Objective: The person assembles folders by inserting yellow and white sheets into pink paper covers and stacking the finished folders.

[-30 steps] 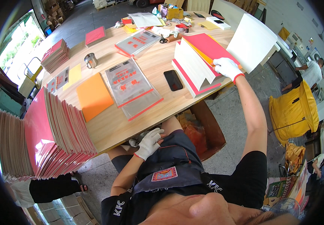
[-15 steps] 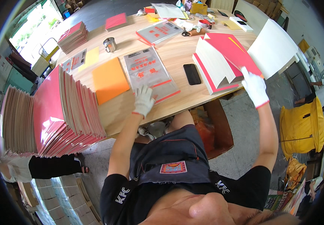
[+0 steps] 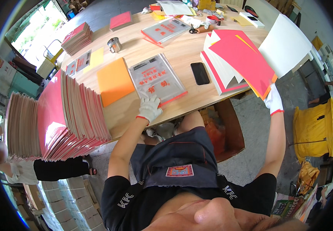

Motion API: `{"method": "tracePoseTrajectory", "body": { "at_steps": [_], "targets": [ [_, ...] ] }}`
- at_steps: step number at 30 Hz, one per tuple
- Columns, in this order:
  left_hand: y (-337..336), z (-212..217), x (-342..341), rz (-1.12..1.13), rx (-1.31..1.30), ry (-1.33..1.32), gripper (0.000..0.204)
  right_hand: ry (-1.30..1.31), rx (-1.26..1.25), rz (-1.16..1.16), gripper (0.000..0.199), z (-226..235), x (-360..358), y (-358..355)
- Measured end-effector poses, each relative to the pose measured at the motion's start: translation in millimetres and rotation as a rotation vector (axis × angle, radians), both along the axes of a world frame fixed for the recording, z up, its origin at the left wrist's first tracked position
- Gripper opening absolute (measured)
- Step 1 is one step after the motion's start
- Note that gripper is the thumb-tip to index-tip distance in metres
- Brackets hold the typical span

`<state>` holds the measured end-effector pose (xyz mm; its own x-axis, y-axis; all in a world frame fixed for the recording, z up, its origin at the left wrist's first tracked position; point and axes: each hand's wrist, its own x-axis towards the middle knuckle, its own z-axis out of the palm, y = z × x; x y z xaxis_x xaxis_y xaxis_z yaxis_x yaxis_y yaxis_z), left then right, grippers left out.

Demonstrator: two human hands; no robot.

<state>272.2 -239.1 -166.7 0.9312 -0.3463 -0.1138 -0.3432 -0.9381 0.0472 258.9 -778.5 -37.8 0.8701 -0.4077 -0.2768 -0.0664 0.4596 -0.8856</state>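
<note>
My left hand [image 3: 150, 107], in a white knitted glove, lies with fingers spread on the near edge of clear printed plastic bags [image 3: 155, 75] with a red strip. My right hand [image 3: 275, 103], gloved too, pinches the near right corner of a red sheet [image 3: 240, 52], with orange showing under it. That sheet slants over a thick pile of white and red paper [image 3: 216, 75], its corner drawn past the table edge. Orange sheets [image 3: 115, 81] lie left of the bags. A black phone [image 3: 200, 73] rests between the bags and the pile.
Tall stacks of red-covered folders [image 3: 52, 104] crowd the table's left end. A metal cup [image 3: 114, 45], more plastic bags [image 3: 165, 30] and scissors [image 3: 193, 30] lie farther back. A large white sheet [image 3: 284, 46] juts out at right. Under the table stands an open box [image 3: 232, 131].
My right hand has moved down and slightly right, pulling the red sheet's corner toward me and baring orange beneath it. My left hand stays on the plastic bags, which now lie more evenly stacked.
</note>
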Motion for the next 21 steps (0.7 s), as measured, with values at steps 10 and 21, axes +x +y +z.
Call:
{"method": "tracePoseTrajectory", "body": {
  "at_steps": [10, 21],
  "targets": [
    [14, 48, 25, 0.028, -1.612, 0.381, 0.057, -0.37, -0.484, 0.334, 0.039, -16, -11, 98],
    [62, 24, -19, 0.315, -1.39, 0.122, 0.025, -0.25, -0.672, 0.675, 0.034, -93, 9, 221]
  ]
}}
